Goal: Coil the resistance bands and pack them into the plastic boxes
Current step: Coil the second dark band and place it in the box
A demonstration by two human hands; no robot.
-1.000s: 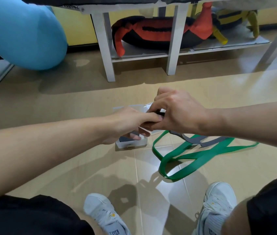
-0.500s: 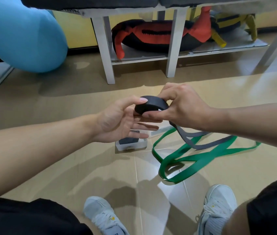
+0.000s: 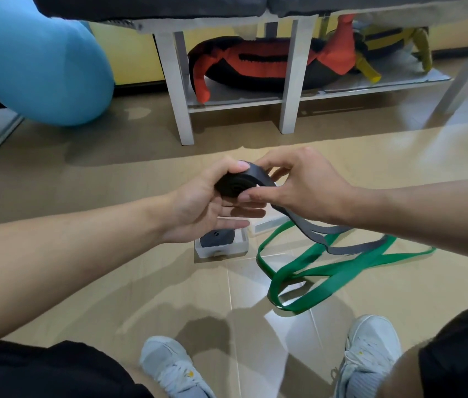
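Head view shows the partly wound dark grey rubber resistance band (image 3: 237, 183) held in the air between both hands, above the floor tiles. A second ago both hands were low over the boxes; they have since risen, and the roll is now larger, with less loose tail than half a second ago. Judgement: winding of this band is in progress and perhaps half done.

Left hand (image 3: 207, 203): thumb over the top of the roll, fingers under it, clamped on the coil. Right hand (image 3: 298, 185): thumb and fingers pinch the same band at the roll's 3 o'clock side, feeding the strap. The loose grey tail drops toward 5 o'clock and lies across the flat green rubber resistance band (image 3: 324, 275), which is uncoiled on the floor.

Count:
- Resistance bands: three seen. One grey in hand, one green loose, one dark coil already packed.
- Plastic boxes: two seen. One clear plastic box (image 3: 221, 248) at 6 o'clock of the hands holds the packed coil; a second clear box (image 3: 267, 224) just beside it at 3 o'clock is largely hidden, contents not discernible.
- Hands: two, both engaged.

Remaining, by judgement: finish the grey roll, box it, then coil the green band.
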